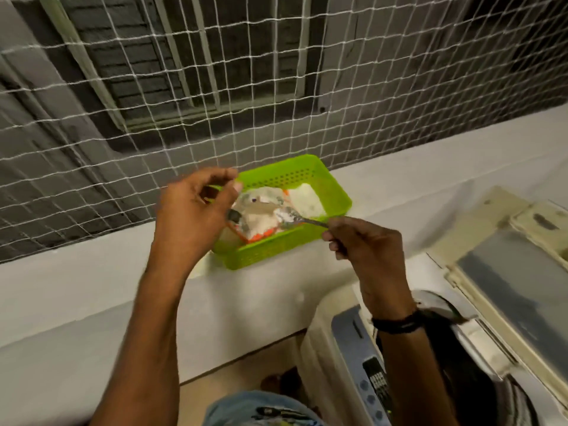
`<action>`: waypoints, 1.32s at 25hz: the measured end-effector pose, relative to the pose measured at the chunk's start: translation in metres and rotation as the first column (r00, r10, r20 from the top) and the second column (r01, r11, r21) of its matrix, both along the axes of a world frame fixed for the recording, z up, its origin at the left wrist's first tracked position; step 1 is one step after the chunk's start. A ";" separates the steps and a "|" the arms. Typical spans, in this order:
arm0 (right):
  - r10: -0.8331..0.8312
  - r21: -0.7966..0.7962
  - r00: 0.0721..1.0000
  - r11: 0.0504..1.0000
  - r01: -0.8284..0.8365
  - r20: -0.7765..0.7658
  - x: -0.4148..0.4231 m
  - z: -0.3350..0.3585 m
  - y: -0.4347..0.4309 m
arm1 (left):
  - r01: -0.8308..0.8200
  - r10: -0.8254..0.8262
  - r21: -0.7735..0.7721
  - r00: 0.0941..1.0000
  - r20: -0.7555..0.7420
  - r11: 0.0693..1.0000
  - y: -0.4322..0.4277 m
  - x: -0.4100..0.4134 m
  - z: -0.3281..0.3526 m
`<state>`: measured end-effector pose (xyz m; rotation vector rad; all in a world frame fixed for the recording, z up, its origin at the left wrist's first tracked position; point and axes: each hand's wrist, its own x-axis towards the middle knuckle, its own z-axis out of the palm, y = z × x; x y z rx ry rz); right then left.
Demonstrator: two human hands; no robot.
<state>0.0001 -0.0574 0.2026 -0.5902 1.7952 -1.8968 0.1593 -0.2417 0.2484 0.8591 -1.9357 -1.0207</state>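
Note:
A lime-green perforated plastic basket point(335, 192) sits on a white ledge point(92, 287). Inside it lies an opened packet point(261, 213) of white powder with orange edges. My right hand point(365, 241) pinches the handle of a metal spoon point(302, 220), whose bowl, loaded with white powder, is over the packet. My left hand point(193, 216) hovers at the basket's left end with fingers curled and thumb meeting them; whether it holds the packet's edge is blurred.
A white safety net point(276, 87) stretches behind the ledge, with a grey wall and window frame beyond. A top-loading washing machine point(347, 348) stands at lower right, its lid point(507, 272) raised and control panel facing me. A black band circles my right wrist.

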 end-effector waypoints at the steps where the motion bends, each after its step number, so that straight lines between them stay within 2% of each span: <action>1: 0.016 0.073 0.987 0.997 -0.005 -0.157 -0.001 0.001 -0.013 | 0.008 -0.003 -0.039 0.993 0.117 0.999 -0.013 0.001 -0.007; 3: 0.085 0.224 0.860 0.974 0.034 -0.503 -0.006 0.001 -0.037 | 0.039 -0.017 -0.084 0.969 0.248 0.996 -0.030 -0.002 -0.021; 5: 0.175 0.346 0.680 0.930 0.123 -0.712 -0.010 0.002 -0.058 | 0.067 -0.044 -0.074 0.962 0.269 0.995 -0.039 -0.008 -0.029; 8: 0.309 0.541 0.572 0.788 0.293 -0.760 -0.016 0.004 -0.091 | 0.105 -0.079 -0.082 0.959 0.271 0.991 -0.048 -0.015 -0.038; 10: 0.379 0.601 0.554 0.742 0.297 -0.741 -0.016 0.002 -0.107 | 0.117 -0.085 -0.097 0.956 0.282 0.988 -0.054 -0.019 -0.041; 18: 0.418 0.693 0.762 0.719 0.055 -0.495 -0.018 0.005 -0.113 | 0.170 -0.123 -0.138 0.948 0.295 0.976 -0.065 -0.019 -0.049; 21: 0.391 0.734 0.875 0.676 -0.062 -0.286 -0.024 0.009 -0.119 | 0.169 -0.120 -0.146 0.948 0.296 0.975 -0.067 -0.019 -0.050; 23: 0.340 0.753 0.921 0.653 -0.086 -0.189 -0.028 0.010 -0.125 | 0.156 -0.111 -0.148 0.955 0.276 0.977 -0.067 -0.019 -0.049; 25: 0.303 0.757 0.936 0.651 -0.066 -0.179 -0.031 0.013 -0.122 | 0.148 -0.110 -0.136 0.962 0.249 0.980 -0.067 -0.018 -0.047; 28: 0.268 0.670 0.945 0.739 -0.079 -0.185 -0.038 0.024 -0.105 | 0.131 -0.095 -0.139 0.966 0.239 0.981 -0.068 -0.017 -0.043; 30: 0.207 0.550 0.974 0.826 -0.125 -0.090 -0.043 0.028 -0.091 | 0.119 -0.079 -0.149 0.966 0.248 0.982 -0.068 -0.017 -0.041; 33: 0.154 0.450 0.988 0.880 -0.149 0.028 -0.046 0.028 -0.077 | 0.117 -0.078 -0.148 0.966 0.246 0.982 -0.065 -0.017 -0.038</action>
